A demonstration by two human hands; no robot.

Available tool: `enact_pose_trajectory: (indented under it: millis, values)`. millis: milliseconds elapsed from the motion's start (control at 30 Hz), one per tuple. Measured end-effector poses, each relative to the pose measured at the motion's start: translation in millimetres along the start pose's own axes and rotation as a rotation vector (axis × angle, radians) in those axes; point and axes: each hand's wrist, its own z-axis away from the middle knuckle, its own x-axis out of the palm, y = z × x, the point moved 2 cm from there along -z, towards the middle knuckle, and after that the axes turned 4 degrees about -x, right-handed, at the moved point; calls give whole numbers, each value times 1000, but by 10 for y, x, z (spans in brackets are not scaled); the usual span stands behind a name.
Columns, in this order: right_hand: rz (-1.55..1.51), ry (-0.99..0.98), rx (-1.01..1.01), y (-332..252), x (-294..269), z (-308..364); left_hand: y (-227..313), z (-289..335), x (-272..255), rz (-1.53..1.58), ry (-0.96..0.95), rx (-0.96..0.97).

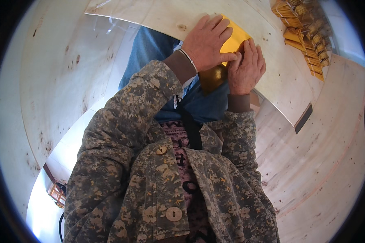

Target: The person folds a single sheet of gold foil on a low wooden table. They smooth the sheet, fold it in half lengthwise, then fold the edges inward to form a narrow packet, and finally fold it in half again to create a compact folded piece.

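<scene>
A shiny gold sheet, like foil paper, lies at the near edge of a pale plywood board. Part of it hangs down past that edge over my jeans. My left hand rests on the sheet's left side, fingers stretched out flat and thumb reaching toward the right. On the sheet's right edge, my right hand has its fingers bent and close together, its thumb near the tip of the left thumb. The sheet seems to be gripped there, though the fingers partly hide it.
Several bundles of folded yellow-gold paper are stacked at the far right of the board. A dark strip is fixed at its right corner. Clear plastic lies at the far left. A wooden frame-like object stands at lower left.
</scene>
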Motion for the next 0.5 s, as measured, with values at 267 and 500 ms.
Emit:
enact_pose_trajectory:
  millis: [267, 500]
  values:
    - [0, 17, -14, 0, -5, 1, 32, -50, -11, -4, 35, -17]
    - [10, 38, -12, -15, -6, -10, -203, -118, 27, 17, 123, -63]
